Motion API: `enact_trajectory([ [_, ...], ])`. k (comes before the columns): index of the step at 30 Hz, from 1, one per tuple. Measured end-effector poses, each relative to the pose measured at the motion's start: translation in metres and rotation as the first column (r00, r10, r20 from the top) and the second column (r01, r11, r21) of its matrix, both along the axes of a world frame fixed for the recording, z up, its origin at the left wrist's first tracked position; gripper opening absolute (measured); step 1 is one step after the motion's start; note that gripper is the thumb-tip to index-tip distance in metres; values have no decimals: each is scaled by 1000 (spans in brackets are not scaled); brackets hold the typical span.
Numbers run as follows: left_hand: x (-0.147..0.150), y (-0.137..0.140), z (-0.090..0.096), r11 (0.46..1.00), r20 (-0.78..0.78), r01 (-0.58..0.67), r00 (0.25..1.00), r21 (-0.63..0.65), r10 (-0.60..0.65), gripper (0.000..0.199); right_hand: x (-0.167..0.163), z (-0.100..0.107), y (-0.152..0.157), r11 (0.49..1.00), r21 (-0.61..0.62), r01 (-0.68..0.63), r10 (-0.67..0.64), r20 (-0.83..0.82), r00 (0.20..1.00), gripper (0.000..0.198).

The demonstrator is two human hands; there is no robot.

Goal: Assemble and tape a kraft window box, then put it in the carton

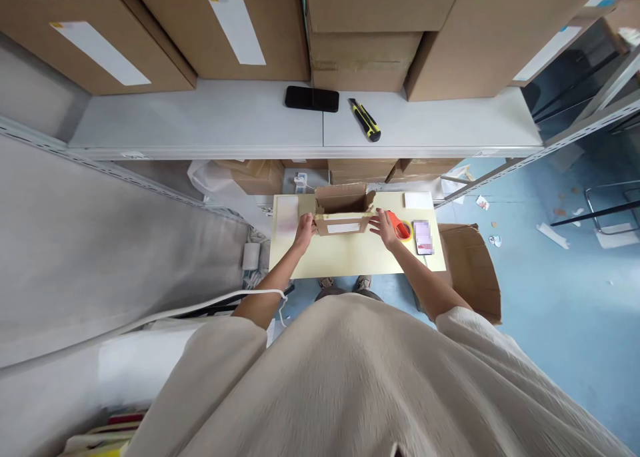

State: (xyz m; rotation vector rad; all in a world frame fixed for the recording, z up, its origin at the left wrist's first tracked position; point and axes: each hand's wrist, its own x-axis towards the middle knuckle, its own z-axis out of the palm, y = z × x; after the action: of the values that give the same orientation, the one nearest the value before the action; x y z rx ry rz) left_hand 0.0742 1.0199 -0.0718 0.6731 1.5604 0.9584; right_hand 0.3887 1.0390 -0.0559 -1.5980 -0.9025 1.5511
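A small cardboard box [343,224] with its top open and a white label on its front is at the middle of the pale yellow table [350,260]. My left hand [305,232] has its fingers closed on the box's left side. At the right side, my right hand [384,229] holds the box by its front corner, thumb up and fingers somewhat apart. Just beyond that hand are an orange tape dispenser [396,224] and a roll of yellow tape [407,230]. The inside of the box is dark.
A lit phone [423,237] and a white pad [418,200] lie on the table's right side. Above, a grey shelf [200,120] carries large cartons [260,30], a black phone [312,99] and a box cutter [365,120]. An open carton [467,264] stands right of the table.
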Motion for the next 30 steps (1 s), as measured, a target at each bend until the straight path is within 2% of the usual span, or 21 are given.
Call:
enact_trajectory([
  [4,3,-22,-5,997,-25,-26,999,-78,25,50,1,-7,-17,997,-77,2,-2,-5,1000,80],
  [8,-2,-33,-2,994,-128,43,990,-105,-56,38,9,-6,-27,994,-109,-32,38,46,998,73],
  [10,-6,-32,6,995,-228,84,969,-59,-95,33,13,1,-25,998,-49,-42,50,186,981,68],
  [12,-8,-25,20,986,-371,152,921,68,-116,31,14,14,-17,990,109,-88,41,373,927,61],
  [14,-4,-13,36,934,-495,296,853,200,-164,31,9,30,-5,936,276,-218,55,498,865,53],
  [15,1,-7,44,894,-532,388,817,224,-222,31,4,38,3,897,319,-307,102,525,845,49],
  [17,13,7,58,818,-554,531,759,222,-342,36,-12,51,19,799,331,-502,268,551,790,44],
  [20,30,21,68,726,-569,664,672,179,-474,38,-36,59,39,673,214,-708,453,637,623,45],
  [23,30,22,64,682,-615,725,583,98,-531,34,-45,55,45,602,7,-798,555,715,425,42],
  [25,21,17,58,671,-659,742,516,23,-547,28,-39,50,41,594,-112,-797,580,746,327,41],
  [27,9,10,51,680,-692,733,474,-33,-544,23,-28,45,33,585,-169,-793,582,769,266,47],
  [30,-6,-2,42,713,-690,701,503,-27,-520,22,-14,39,22,541,-163,-825,563,799,212,66],
])
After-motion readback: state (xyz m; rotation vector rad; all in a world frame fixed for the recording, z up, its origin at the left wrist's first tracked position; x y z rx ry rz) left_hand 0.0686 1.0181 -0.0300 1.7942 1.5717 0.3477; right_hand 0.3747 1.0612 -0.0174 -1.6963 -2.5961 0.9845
